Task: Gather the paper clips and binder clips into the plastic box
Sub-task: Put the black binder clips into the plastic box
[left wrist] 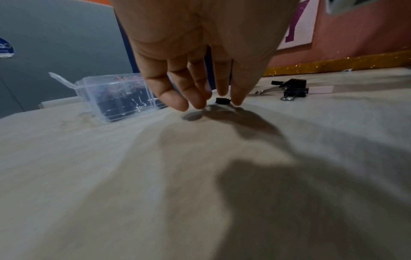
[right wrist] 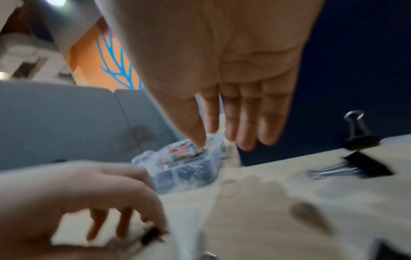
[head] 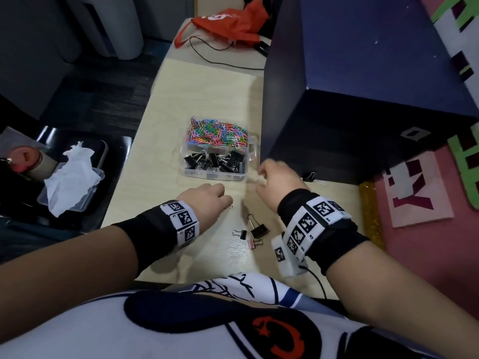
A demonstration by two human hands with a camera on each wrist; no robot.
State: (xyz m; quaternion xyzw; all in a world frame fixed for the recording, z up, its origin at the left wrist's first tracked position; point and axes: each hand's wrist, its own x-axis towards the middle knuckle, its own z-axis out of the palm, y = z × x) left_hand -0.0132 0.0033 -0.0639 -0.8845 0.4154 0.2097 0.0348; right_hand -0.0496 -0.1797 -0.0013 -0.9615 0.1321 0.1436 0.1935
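Observation:
The clear plastic box stands open mid-table, with coloured paper clips in its far part and black binder clips in its near part. My left hand is down on the table in front of the box. Its thumb and fingertips pinch a small black binder clip whose wire loop pokes out. My right hand hovers by the box's near right corner, blurred, with its fingers relaxed and holding nothing.
Loose on the table near me lie a small black binder clip, a larger black one and a pink one. Another black clip sits against the big dark blue box. A tissue-filled tray lies left.

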